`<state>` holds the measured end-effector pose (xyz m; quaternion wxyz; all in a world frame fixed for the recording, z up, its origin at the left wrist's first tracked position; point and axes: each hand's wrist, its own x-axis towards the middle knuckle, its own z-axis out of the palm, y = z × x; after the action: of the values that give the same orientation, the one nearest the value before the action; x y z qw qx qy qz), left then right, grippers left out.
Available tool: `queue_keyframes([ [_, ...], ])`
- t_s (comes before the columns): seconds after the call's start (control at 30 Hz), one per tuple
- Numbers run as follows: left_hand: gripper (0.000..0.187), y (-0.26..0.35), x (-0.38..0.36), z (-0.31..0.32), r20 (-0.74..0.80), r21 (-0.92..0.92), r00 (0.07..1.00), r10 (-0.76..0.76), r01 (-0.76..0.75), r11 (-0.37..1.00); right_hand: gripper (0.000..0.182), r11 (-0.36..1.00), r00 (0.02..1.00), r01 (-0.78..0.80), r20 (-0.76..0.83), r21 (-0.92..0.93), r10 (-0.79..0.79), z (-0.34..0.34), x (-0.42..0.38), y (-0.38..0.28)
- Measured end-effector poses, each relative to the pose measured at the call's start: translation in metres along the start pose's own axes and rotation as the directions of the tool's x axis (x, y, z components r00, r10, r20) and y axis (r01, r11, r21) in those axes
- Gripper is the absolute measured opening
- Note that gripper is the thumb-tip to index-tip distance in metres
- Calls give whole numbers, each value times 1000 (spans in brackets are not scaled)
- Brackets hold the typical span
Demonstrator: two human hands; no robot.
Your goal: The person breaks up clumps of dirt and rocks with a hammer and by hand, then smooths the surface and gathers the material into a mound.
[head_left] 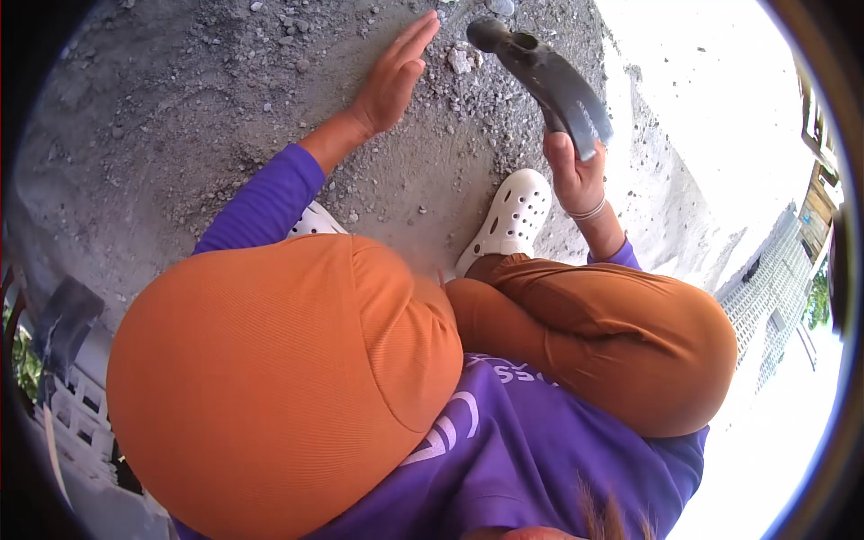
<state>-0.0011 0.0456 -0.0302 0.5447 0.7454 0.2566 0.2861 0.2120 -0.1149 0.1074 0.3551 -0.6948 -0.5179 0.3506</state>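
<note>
My right hand (576, 171) is closed on a dark hammer (549, 76), held up over the ground at the upper right. The hammer's round face points to the upper left and its curved claw comes down near my fingers; the handle is mostly hidden behind the head. My left hand (393, 85) is held over the gravelly ground with its fingers stretched out and nothing in it. A pale stone (463, 59) lies on the ground between my left hand and the hammer.
Loose gravel (270, 45) and grey dirt spread across the upper left. White perforated clogs (517, 211) are on my feet below my hands. A pale, brightly lit concrete edge (666, 171) runs along the right. Grey lattice (774, 288) stands at the far right.
</note>
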Motion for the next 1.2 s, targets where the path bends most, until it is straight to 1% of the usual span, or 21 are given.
queue_keyframes([
  [0.03,85,0,-1,-1,0,-16,1000,2,-2,1000,38,959,980,-152,92,-239,178,4,-1,12],
  [0.1,85,0,-3,-2,6,-19,1000,13,-12,1000,47,903,943,-272,95,-331,319,19,-3,33],
  [0.17,84,-2,1,-5,5,-12,1000,23,-23,1000,51,913,938,-301,85,-275,335,19,-5,43],
  [0.23,84,-3,-4,-2,21,-8,1000,1,-1,1000,47,933,931,-358,54,-50,360,13,-10,23],
  [0.37,85,-2,-3,-1,25,-30,1000,5,-4,1000,49,992,989,-126,75,-8,126,-16,-3,-22],
  [0.4,86,-2,-3,0,21,-21,1000,-4,5,1000,51,997,1000,2,-17,78,-1,-10,2,-34],
  [0.47,86,-3,2,-2,13,-8,1000,-4,4,1000,52,995,996,84,-32,58,-82,-6,-7,-7],
  [0.53,88,0,0,-4,33,1,999,-3,3,1000,26,990,994,108,18,-94,-107,0,-5,6],
  [0.57,88,0,0,-6,33,1,999,-1,1,1000,35,981,992,-61,94,-186,79,7,-11,23],
  [0.63,87,3,1,-8,47,10,999,0,-1,1000,47,909,949,-190,168,-370,266,17,-7,36],
  [0.7,88,7,1,-8,46,10,999,-10,10,1000,55,901,934,-224,182,-372,308,11,-9,34],
  [0.77,88,8,-4,-5,79,-4,997,-27,27,1000,53,939,943,-194,211,-283,259,8,-15,23],
  [0.83,88,1,0,-4,24,-2,999,31,-31,1000,46,959,959,-146,201,-242,197,1,-11,-5],
  [0.9,89,1,-1,-2,30,-6,999,32,-32,999,34,998,993,-68,99,2,67,-2,-13,-27],
  [0.93,89,2,1,-3,30,-1,999,36,-36,999,28,991,995,-13,99,131,0,-3,-17,-12],
  [0.97,89,2,2,-4,29,-1,999,40,-40,999,28,992,995,-9,97,130,-3,-2,-17,-7],
  [1.03,88,4,1,-6,46,-1,999,9,-9,1000,28,985,985,164,72,-58,-159,1,-14,-2],
  [1.07,88,5,0,-7,46,0,999,9,-9,1000,32,990,992,-32,113,-141,48,5,-18,12],
  [1.1,88,6,1,-8,52,-2,999,16,-16,1000,40,948,958,-220,135,-229,255,11,-23,28],
  [1.17,88,7,-1,-7,54,-7,998,21,-21,1000,51,893,913,-327,142,-308,383,18,-25,45],
  [1.2,87,6,-1,-7,57,2,998,5,-6,1000,51,894,913,-323,147,-311,381,15,-22,41],
])
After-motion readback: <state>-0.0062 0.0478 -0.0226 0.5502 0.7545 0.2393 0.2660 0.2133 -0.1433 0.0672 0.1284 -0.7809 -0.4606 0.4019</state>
